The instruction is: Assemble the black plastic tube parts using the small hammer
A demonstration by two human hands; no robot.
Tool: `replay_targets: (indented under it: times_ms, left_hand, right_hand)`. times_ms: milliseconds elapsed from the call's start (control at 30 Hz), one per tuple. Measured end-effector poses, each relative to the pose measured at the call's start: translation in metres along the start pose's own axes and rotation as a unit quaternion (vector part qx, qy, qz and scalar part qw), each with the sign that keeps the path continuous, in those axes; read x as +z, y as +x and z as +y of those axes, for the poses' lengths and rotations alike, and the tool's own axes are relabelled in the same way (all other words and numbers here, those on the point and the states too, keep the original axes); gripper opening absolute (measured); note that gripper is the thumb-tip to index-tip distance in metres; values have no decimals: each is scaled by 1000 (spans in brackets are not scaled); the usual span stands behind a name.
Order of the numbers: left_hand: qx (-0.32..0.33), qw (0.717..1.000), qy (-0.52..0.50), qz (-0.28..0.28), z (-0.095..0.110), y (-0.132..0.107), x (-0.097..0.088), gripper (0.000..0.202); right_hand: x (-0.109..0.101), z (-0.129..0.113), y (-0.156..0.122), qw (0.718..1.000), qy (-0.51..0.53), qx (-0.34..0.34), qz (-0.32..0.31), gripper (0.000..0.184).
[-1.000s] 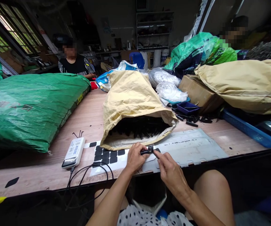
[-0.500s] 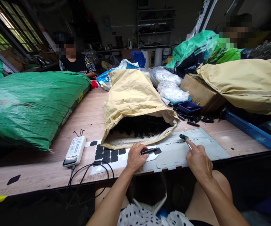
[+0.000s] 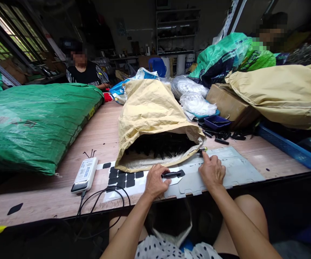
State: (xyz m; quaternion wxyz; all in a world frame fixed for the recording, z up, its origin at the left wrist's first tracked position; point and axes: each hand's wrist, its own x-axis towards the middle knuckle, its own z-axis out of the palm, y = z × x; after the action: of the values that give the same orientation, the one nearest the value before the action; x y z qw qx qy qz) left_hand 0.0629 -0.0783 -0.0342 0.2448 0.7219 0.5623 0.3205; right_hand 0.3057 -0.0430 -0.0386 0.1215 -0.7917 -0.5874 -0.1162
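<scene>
My left hand (image 3: 157, 180) rests at the front of the table with thumb and fingers closed on a black plastic handle (image 3: 174, 175). The handle lies over a white sheet (image 3: 142, 185) bearing rows of black rounded squares. Further right, my right hand (image 3: 211, 170) is curled above a grey board (image 3: 235, 167), closed on a small hammer (image 3: 203, 149). Only its shiny head end shows beyond the fingers; the shaft is hidden. Just behind both hands a cream sack (image 3: 151, 108) lies with its mouth toward me, full of black pieces.
A white power bank (image 3: 85, 175) with a black cable (image 3: 103, 194) sits left, beside a large green sack (image 3: 36, 124). Black handles, a purple tray (image 3: 217, 122), a cardboard box (image 3: 231, 106) and a blue basket (image 3: 287, 147) are to the right. Two people sit across the table.
My right hand has moved left and slightly up with the hammer, whose head now sits by the sack's mouth corner. The left hand stays in place; the black handle has shifted slightly.
</scene>
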Motion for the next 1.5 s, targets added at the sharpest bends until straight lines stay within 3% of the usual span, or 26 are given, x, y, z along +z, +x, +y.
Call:
replay_targets:
  times_ms: [200,333,400,500,600,700,767,833,900,1000,1100,1167,1233,1267,1333,1400,1500]
  left_hand:
    - [-8,1000,-3,-10,0,5,-2,12]
    - [17,998,-55,-3,26,-12,-21,16]
    - [30,994,-95,-49,42,-35,-27,21]
    - [8,971,-134,-196,47,-82,-14,23]
    - [-148,944,-121,-269,17,-121,29,24]
    - [-362,890,-111,-254,-29,-134,74,39]
    - [-416,870,-98,-245,-49,-130,90,53]
    - [-408,874,-120,-233,-54,-123,93,51]
    - [-372,888,-149,-225,-42,-115,83,46]
    - [-275,902,-173,-284,-1,-102,52,43]
    - [-161,883,-252,-362,41,-72,14,37]
    - [-136,909,-268,-289,53,-40,-10,36]
    - [-130,970,-172,-114,50,-3,-27,33]
    - [-133,986,-98,-27,43,16,-32,32]
    - [-150,983,48,92,26,47,-37,28]
    - [-176,965,151,125,10,67,-36,27]
    - [-199,953,208,90,-1,73,-33,23]
  right_hand:
    - [-4,-10,-2,999,-21,-26,13,43]
    - [-6,-11,-2,999,-15,-29,2,46]
    - [-6,-11,-2,999,-14,-31,2,46]
    - [-5,-10,-2,999,-17,-32,9,44]
    - [-5,-10,-2,999,-16,-35,13,42]
    - [-5,-10,-2,999,-15,-35,15,42]
    - [-5,-10,-2,999,-16,-34,15,42]
    - [-5,-10,-2,999,-19,-34,18,42]
    - [-5,-10,-3,999,-22,-37,22,41]
    - [-4,-9,-3,999,-25,-41,26,41]
    - [-3,-9,-3,998,-24,-42,26,42]
    - [-3,-9,-2,999,-24,-42,25,43]
    - [-3,-9,-2,999,-25,-42,23,42]
    - [-4,-9,-2,999,-25,-42,23,42]
    - [-4,-10,-1,999,-24,-42,24,41]
    - [-5,-10,-1,999,-21,-44,25,41]
    - [-5,-10,-1,999,-12,-42,25,41]
